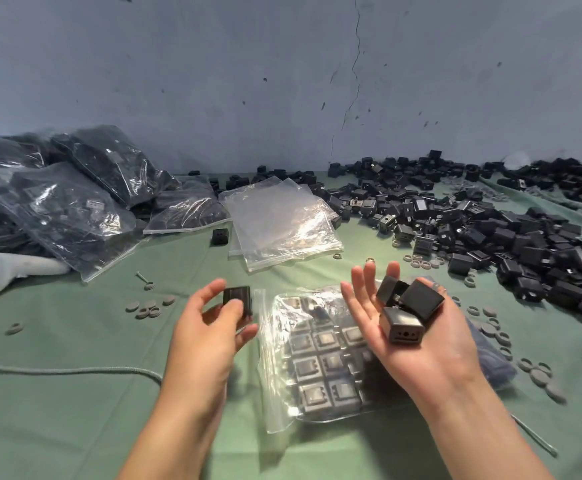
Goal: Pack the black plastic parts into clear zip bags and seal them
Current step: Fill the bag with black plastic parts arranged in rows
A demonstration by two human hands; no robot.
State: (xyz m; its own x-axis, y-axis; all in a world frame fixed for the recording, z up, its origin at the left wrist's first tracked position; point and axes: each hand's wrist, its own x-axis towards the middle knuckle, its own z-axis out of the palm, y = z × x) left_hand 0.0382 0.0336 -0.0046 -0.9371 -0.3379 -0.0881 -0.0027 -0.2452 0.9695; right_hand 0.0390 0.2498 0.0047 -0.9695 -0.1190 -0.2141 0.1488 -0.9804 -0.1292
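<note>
Head view looks down on a bench (75, 410) covered in green cloth. The left hand (210, 330) hovers above it, its fingers (213, 289) and thumb curled to pinch one black part (237, 299) just beside the zip edge of a zip bag (320, 362); whether that edge is open I cannot tell. The bag lies flat on the cloth between the two hands and holds rows of black parts packed side by side. The right hand (424, 344) is palm up over the bag's right side, fingers stretched out straight, carrying three black parts (409, 306) loose on the palm. Beyond the hands lies a stack of empty bags (279, 220). Filled bags (75, 202) are heaped at the far left, and a loose pile (490, 233) of black parts spreads across the right. Small grey rings (149, 308) are scattered on the cloth, and a white controller (16, 268) lies by the filled bags.
</note>
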